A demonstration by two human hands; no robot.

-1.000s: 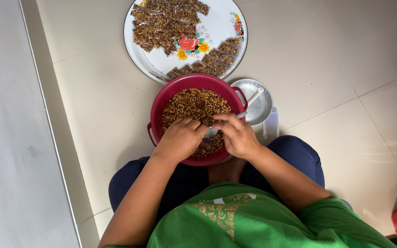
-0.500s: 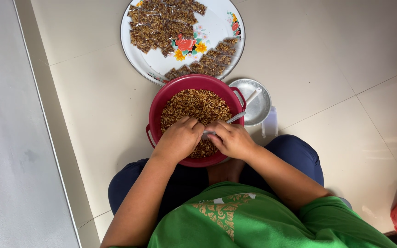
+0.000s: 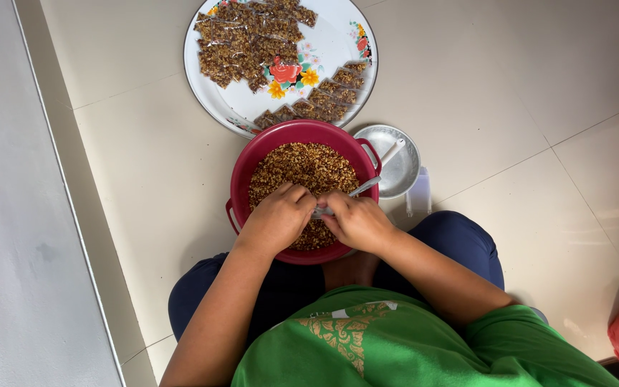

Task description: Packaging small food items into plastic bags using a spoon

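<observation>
Spoon (image 3: 367, 185) juts from the curled right hand (image 3: 356, 221); left hand (image 3: 277, 218) curls beside it over the red bowl (image 3: 241, 172).

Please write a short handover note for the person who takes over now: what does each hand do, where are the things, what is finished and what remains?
Left hand: curled over the red bowl, fingers in the brown granular mix; what it pinches is hidden.
Right hand: also over the bowl, closed around a spoon whose handle points toward the small metal dish.
Things: the bowl sits on the floor between the knees; the floral tray lies beyond it.
Done: many small filled packets are stacked on the tray.
Left: the bowl is well filled with mix.
</observation>
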